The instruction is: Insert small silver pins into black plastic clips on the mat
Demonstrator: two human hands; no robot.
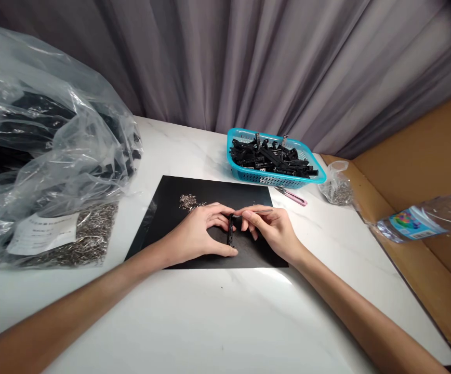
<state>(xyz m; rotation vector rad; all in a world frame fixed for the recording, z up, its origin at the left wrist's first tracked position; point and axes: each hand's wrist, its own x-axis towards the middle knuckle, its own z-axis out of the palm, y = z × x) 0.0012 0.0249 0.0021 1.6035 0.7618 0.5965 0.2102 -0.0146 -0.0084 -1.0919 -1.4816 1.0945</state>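
My left hand (pixel 204 231) is closed around a narrow black plastic part (pixel 230 234), which stands lengthwise between its fingers and thumb over a black mat (pixel 217 187). Pinched in my right hand (pixel 270 226) is a thin metal tool like tweezers (pixel 260 211), its near end lying across the hand. The fingers of my right hand meet the far end of the black part; what is at the very tip is too small to make out. On the mat beyond my left hand lies a small pile of tiny metal pieces (pixel 187 201).
A blue basket (pixel 276 179) full of similar black parts stands at the back. Beside it are a pink-handled cutter (pixel 293 197) and a small bag of metal pieces (pixel 338 187). Large plastic bags (pixel 89 130) fill the left. A bottle (pixel 416 223) lies by cardboard (pixel 416 145) at right.
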